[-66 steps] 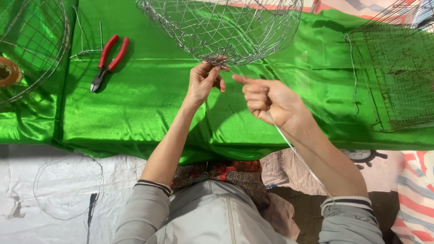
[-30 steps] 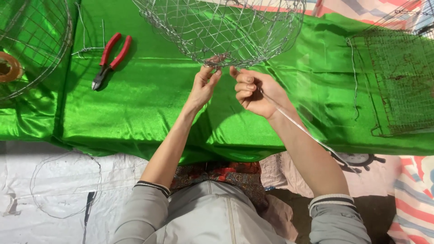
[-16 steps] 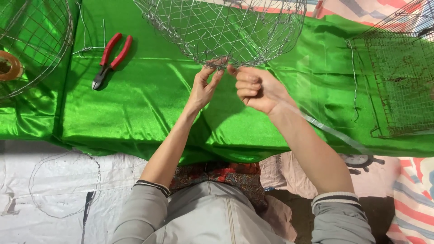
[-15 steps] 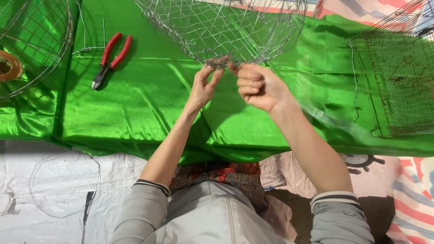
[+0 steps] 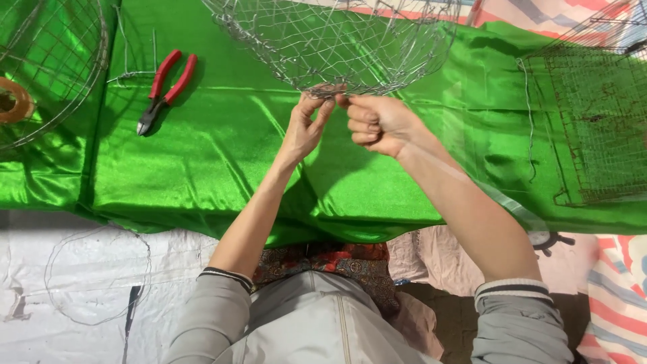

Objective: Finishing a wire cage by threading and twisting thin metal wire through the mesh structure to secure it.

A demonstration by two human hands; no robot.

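Note:
A round wire mesh basket [image 5: 337,40] rests on the shiny green cloth [image 5: 222,148] at the top middle. My left hand [image 5: 306,128] pinches the basket's near rim with its fingertips. My right hand [image 5: 377,121] is closed in a fist right beside it, gripping a thin wire [image 5: 499,199] at the same spot on the rim. That wire trails back along my right forearm toward the lower right and is blurred.
Red-handled pliers [image 5: 165,87] lie on the cloth at the left. Another round wire frame [image 5: 47,74] with a brown ring [image 5: 17,101] inside sits at the far left. A flat rectangular wire mesh [image 5: 593,121] lies at the right. A loose wire loop [image 5: 94,276] lies on the white sheet.
My right hand has moved up and left from beside my left hand to the basket rim, drawing the thin wire with it. My left hand has stayed on the rim.

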